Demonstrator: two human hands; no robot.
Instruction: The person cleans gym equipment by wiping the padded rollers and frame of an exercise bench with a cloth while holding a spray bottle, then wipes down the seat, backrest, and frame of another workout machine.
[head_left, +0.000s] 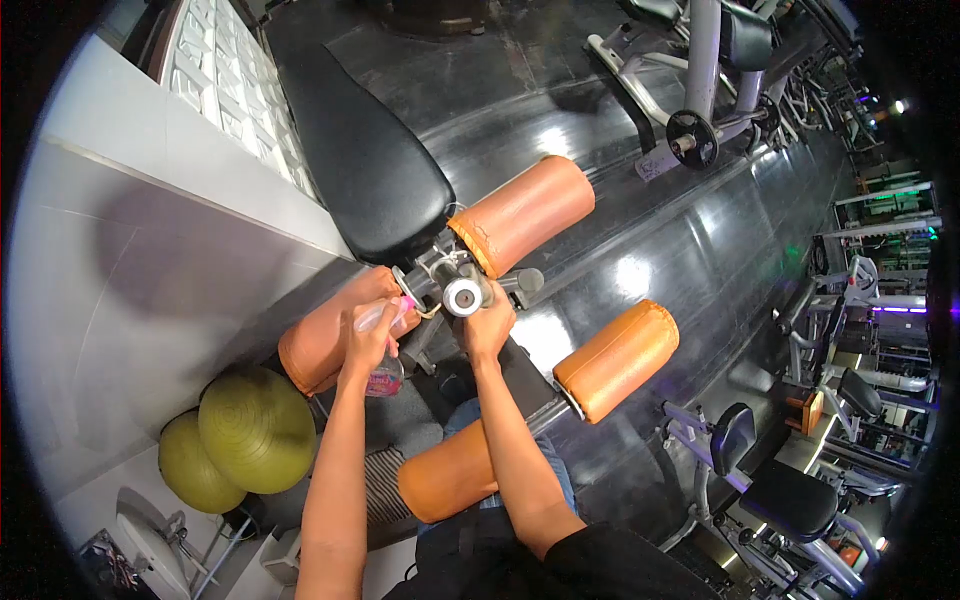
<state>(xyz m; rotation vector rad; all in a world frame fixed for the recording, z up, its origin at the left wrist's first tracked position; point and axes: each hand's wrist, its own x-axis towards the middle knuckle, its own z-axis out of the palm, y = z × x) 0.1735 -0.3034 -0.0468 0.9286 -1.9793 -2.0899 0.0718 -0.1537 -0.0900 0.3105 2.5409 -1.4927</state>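
Observation:
My left hand [366, 338] is wrapped round a clear spray bottle [386, 380] with a pink nozzle and pinkish contents. The nozzle is close to the bench's metal post [463, 297], beside a brown foam roller [318, 335]. My right hand [488, 325] is closed round the side of that post, just below its round end cap; some fingers are hidden behind it. Beyond the post lie the black bench pad [370, 150] and another brown roller [525, 215]. Nearer to me are two orange-tan rollers, one at right [617, 362] and one by my right forearm [450, 472].
Two olive exercise balls [256, 430] rest by the white wall [180, 260] at left. A weight machine [700, 110] stands at upper right, and a black-seated machine [790, 497] at lower right. Glossy dark floor [640, 230] lies between them.

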